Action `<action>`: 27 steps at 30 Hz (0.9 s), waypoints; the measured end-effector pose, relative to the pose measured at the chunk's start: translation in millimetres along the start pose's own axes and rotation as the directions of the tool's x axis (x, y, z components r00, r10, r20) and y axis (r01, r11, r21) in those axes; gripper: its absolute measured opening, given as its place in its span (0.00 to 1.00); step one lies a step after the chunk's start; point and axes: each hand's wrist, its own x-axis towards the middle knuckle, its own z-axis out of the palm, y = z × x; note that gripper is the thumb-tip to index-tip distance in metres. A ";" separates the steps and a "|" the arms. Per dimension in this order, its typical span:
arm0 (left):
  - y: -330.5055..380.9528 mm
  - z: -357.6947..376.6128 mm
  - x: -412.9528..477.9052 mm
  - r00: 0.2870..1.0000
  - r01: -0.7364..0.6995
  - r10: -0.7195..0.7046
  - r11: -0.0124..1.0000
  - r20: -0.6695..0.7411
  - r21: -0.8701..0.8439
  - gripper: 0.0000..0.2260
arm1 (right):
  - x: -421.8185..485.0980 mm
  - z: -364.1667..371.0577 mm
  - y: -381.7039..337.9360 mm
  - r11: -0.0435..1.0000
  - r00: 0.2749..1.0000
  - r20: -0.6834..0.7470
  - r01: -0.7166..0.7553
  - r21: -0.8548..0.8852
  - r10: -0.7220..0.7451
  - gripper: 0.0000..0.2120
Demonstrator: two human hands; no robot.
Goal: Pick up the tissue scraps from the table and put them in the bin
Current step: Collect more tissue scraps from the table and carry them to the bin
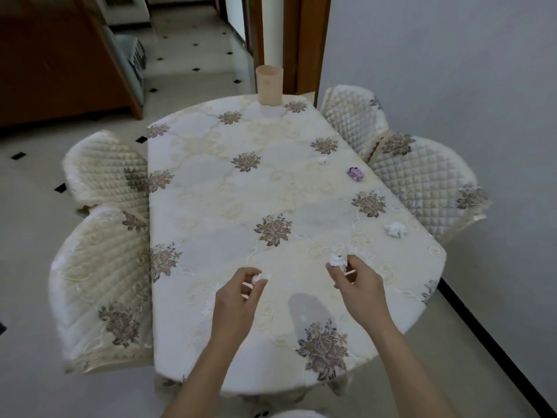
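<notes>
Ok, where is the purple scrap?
In the head view, the purple scrap lies on the right side of the table, near the edge, beside a small white scrap and a quilted chair.

We see the cloth-covered table [211, 188] with the beige bin [269, 86] upright at its far end. Nearer than the bin, to its right, lie a small white scrap [323, 160], a purple scrap [356, 174], then a larger white scrap [396, 229].
</notes>
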 end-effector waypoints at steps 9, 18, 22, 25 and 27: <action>18.7 -17.6 11.5 0.996 -0.055 0.055 0.998 -0.069 0.014 0.09 | 9.6 1.3 -23.9 0.998 0.997 -0.037 0.062 0.027 -0.061 0.15; 18.8 -56.9 -22.0 0.943 0.030 0.001 0.996 -0.333 0.088 0.04 | 18.6 39.6 -42.6 0.984 0.966 0.190 0.170 0.050 -0.176 0.18; 13.9 -79.7 -58.0 0.882 0.116 -0.051 0.987 -0.469 0.112 0.04 | 10.5 69.2 -54.1 0.970 0.922 0.301 0.232 0.072 -0.243 0.19; 8.6 -99.9 -96.2 0.809 0.187 -0.084 0.975 -0.581 0.119 0.03 | -6.9 99.3 -64.8 0.954 0.856 0.422 0.282 0.102 -0.298 0.18; 5.4 -113.5 -123.0 0.753 0.217 -0.083 0.968 -0.652 0.128 0.03 | -22.6 120.0 -73.7 0.939 0.800 0.493 0.319 0.130 -0.341 0.17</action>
